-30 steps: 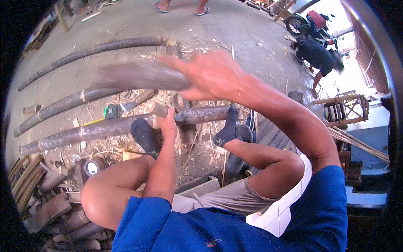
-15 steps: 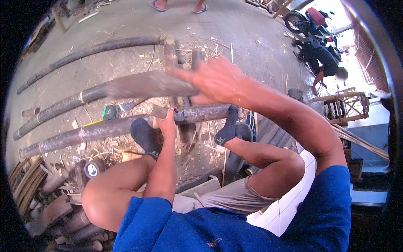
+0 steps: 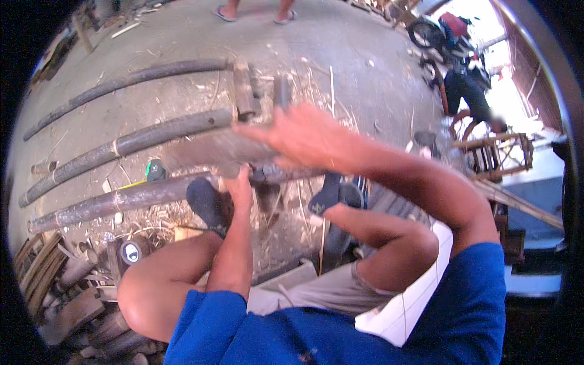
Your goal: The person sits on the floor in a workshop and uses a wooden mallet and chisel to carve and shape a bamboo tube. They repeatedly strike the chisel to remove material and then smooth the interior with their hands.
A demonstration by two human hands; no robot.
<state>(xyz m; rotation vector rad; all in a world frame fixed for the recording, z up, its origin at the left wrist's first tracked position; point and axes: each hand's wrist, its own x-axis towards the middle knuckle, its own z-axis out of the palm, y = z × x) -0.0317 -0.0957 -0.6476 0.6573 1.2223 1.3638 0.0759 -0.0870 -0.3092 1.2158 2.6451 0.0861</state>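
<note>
My right hand (image 3: pixel 304 137) is closed round the handle of a broad-bladed machete (image 3: pixel 201 149). Motion smears the blade, which reaches left over the nearest bamboo pole (image 3: pixel 146 194). My left hand (image 3: pixel 240 185) is closed at that pole, on a short bamboo piece (image 3: pixel 228 170) that the blade partly hides. My socked left foot (image 3: pixel 204 198) presses against the pole on one side of the left hand, and my right foot (image 3: pixel 327 193) rests near the pole's right end. A tape measure (image 3: pixel 156 170) with yellow tape drawn out lies behind the pole.
Two more bamboo poles (image 3: pixel 170 132) lie farther off, beside an upright-looking bamboo offcut (image 3: pixel 243 91). Shavings litter the floor. Bamboo offcuts (image 3: pixel 109 328) pile up at lower left. Another person's feet (image 3: pixel 283 15) stand at the top; a person (image 3: pixel 465 94) bends near motorcycles at right.
The machete and my right hand have come down toward the pole and my left hand. The blade now covers part of the short bamboo piece. The bent person at right has shifted slightly.
</note>
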